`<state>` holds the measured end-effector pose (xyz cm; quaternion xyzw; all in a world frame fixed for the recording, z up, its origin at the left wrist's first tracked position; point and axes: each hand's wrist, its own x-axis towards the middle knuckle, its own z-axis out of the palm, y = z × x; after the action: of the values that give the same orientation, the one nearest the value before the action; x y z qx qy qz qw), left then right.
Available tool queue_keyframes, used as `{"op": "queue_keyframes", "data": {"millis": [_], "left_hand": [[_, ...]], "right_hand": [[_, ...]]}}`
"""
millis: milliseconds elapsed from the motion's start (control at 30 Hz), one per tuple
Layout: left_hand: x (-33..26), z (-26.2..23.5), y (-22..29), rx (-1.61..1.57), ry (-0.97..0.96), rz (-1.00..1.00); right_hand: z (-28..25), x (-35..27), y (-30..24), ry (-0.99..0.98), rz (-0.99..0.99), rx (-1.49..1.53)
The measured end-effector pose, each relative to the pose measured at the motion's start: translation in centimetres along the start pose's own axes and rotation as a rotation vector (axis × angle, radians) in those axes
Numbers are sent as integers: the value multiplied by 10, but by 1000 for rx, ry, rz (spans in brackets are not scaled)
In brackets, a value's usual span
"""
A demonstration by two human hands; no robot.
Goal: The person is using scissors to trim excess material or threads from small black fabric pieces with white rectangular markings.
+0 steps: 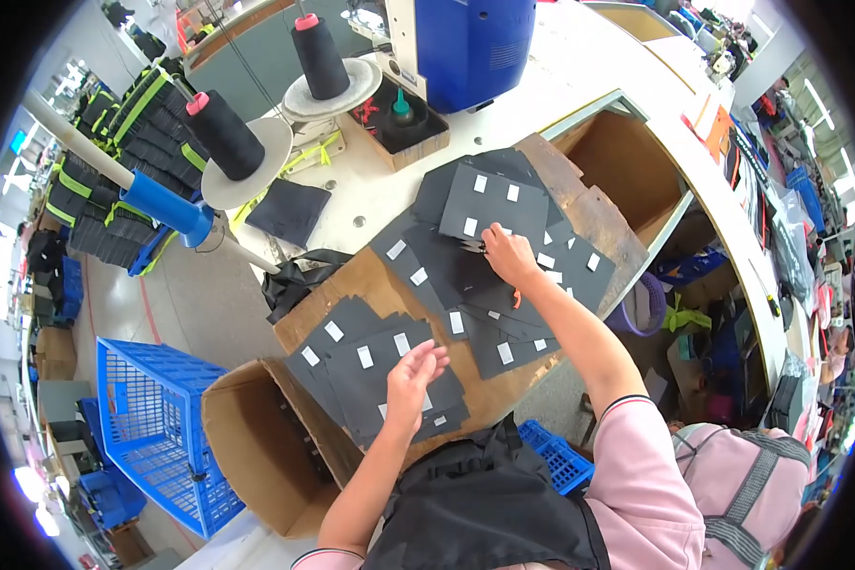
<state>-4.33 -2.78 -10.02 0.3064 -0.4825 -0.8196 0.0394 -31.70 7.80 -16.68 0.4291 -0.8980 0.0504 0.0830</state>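
My right hand (509, 255) is closed over the far pile, on what look like thread snips (471, 246) with thin metal blades showing past the fingers. Beneath the blades lies a dark grey flat panel (492, 201) with white rectangular patches, on top of more such panels. My left hand (414, 378) hovers over or rests against the nearer stack of grey panels (356, 366); its fingers are loosely stretched and hold nothing visible. A small orange piece (517, 300) shows beside my right wrist, among the panels.
A brown board (299, 313) carries the panels. Beyond it stand a blue-and-white sewing machine (475, 47) and black thread cones (226, 135). An open cardboard box (256, 446) and a blue basket (161, 408) stand left; an open wooden compartment (627, 161) lies right.
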Motion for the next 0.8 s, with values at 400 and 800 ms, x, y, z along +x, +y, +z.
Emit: {"op": "queue_keyframes", "data": {"millis": [400, 800], "left_hand": [[1, 5, -30, -351, 55, -232], [-49, -4, -16, -217, 76, -207]], "right_hand": [[-74, -172, -130, 37, 194, 679], [-140, -189, -146, -83, 377, 936]]}}
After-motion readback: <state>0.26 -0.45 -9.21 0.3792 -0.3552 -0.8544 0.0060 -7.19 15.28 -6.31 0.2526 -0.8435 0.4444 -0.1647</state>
